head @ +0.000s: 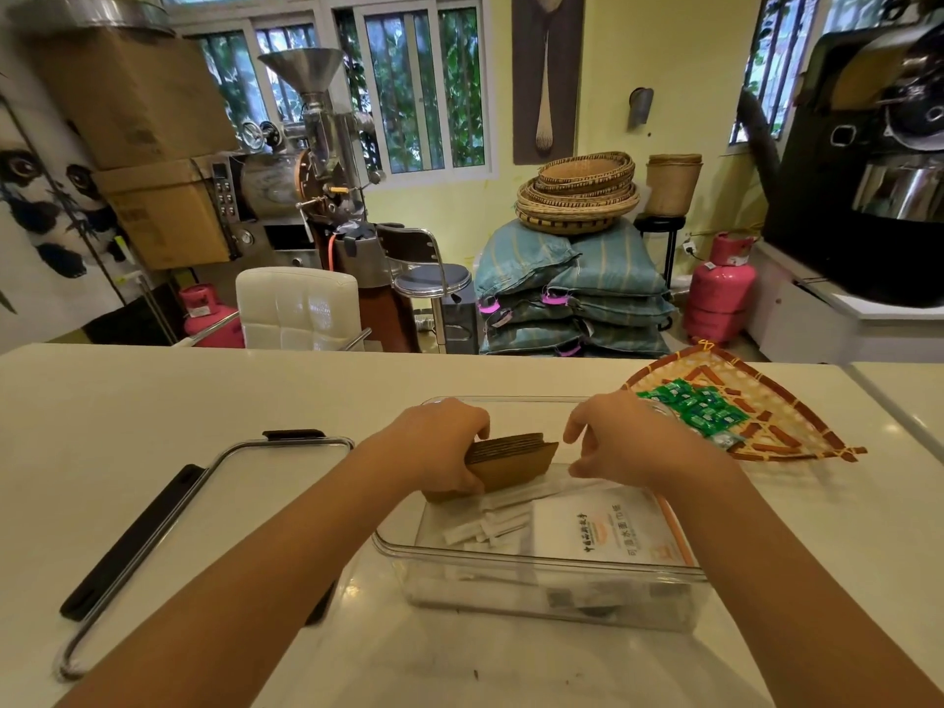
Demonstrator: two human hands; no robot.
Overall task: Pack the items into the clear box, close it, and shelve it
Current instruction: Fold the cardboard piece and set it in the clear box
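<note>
Gripping a stack of brown cardboard sleeves (513, 459), left hand (444, 447) fingers closed around it inside the clear box (541, 559); right hand (620, 436) fingers loosely curled, empty, just beside the stack.

Daylight comes in through the barred windows (424, 89) at the back and lights the room evenly and fairly brightly. The white counter (153, 401) shows soft glare near its right edge and only faint shadows under the forearms. The wide lens bends straight lines toward the edges, so the boxes (138, 145) at left lean. Detail is slightly soft throughout, most at the corners.
</note>
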